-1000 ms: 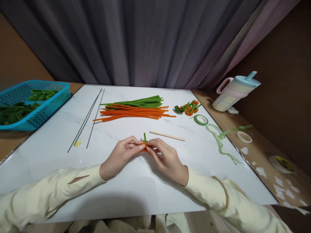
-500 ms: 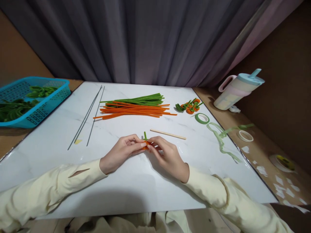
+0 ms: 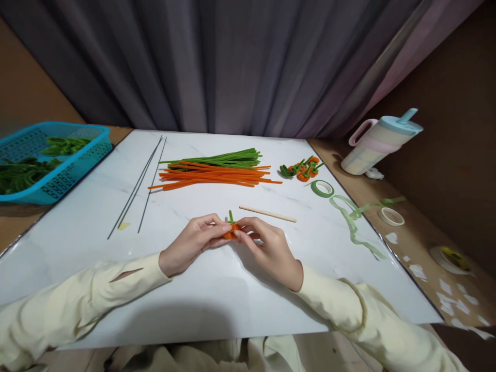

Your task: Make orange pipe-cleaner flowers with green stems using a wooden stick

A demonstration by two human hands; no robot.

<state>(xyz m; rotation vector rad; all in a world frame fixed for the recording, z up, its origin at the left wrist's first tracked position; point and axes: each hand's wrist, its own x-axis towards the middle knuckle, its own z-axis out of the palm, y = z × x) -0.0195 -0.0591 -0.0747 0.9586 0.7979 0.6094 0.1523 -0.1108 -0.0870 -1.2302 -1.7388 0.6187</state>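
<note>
Your left hand (image 3: pixel 191 244) and right hand (image 3: pixel 267 248) meet at the middle of the white table (image 3: pixel 217 299), fingertips of both pressed together on a small orange pipe-cleaner piece (image 3: pixel 231 232) with a short green stem (image 3: pixel 231 216) poking up at 12 o'clock. The piece looks light, fuzzy and soft over a thin wire core, so it should bend easily and crush if squeezed; the firmest hold seems to be on the orange body, just below the stem. At 1 o'clock, near your right hand, lies a wooden stick (image 3: pixel 267 214). Further off at 12 o'clock sits the bundle of orange and green pipe cleaners (image 3: pixel 215 170), with thin dark wires (image 3: pixel 141 183) at 10 o'clock and a blue basket (image 3: pixel 83 160) at 9 o'clock, well apart. Finished orange pieces (image 3: pixel 304 169), a green tape roll (image 3: pixel 322 188) and a loose tape strip (image 3: pixel 354 227) lie toward 2 o'clock, a lidded cup (image 3: pixel 377 142) beyond them. The table's right edge runs close past the tape; open room lies on the bare surface toward you at 6 o'clock.
</note>
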